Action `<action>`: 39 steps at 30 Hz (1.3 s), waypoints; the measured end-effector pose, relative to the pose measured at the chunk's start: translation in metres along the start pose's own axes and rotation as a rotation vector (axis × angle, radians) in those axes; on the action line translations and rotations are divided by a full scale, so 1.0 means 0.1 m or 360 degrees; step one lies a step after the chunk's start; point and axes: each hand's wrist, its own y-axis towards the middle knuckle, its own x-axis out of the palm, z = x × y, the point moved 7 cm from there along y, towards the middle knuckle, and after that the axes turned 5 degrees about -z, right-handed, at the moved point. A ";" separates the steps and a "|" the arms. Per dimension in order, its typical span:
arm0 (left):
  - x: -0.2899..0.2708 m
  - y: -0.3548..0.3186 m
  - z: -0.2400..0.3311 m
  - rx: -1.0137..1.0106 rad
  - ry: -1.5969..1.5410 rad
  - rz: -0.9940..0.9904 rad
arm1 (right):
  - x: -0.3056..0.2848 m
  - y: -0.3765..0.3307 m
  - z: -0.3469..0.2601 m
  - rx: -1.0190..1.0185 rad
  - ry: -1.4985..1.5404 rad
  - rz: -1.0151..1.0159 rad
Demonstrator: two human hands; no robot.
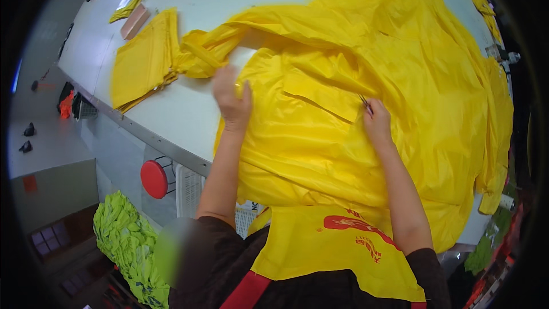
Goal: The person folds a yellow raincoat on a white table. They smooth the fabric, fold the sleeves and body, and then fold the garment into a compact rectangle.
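A large shiny yellow raincoat-like garment (440,114) spreads in folds over the white table, its far edge bunched and one narrow part twisted toward the left. On it lies a flat pocket flap (320,96). My right hand (377,121) is closed round a small pair of thread snips (366,105), whose dark tips point up and left beside the flap's right end. At the garment's left edge is my left hand (231,100), slightly blurred, with the thumb apart from the fingers. Nothing shows between them.
Stacked yellow fabric pieces (146,60) lie left on the table (171,117), beside a pinkish block (135,22). Below the table edge stand a red stool (154,179) and a white plastic basket (189,190). Bright green fabric (128,246) is heaped at lower left.
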 end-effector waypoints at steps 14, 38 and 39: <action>-0.46 0.50 0.01 -0.0789 -0.1831 0.0281 | -0.58 -0.91 -0.52 0.0266 0.1043 0.0126; -1.30 -1.31 3.03 0.0466 -0.1297 -0.1009 | -1.22 -2.23 -0.40 0.0216 0.1920 0.0094; -1.37 -1.18 2.98 0.0487 -0.1315 -0.0911 | -1.21 -2.29 -0.37 0.0233 0.1909 0.0059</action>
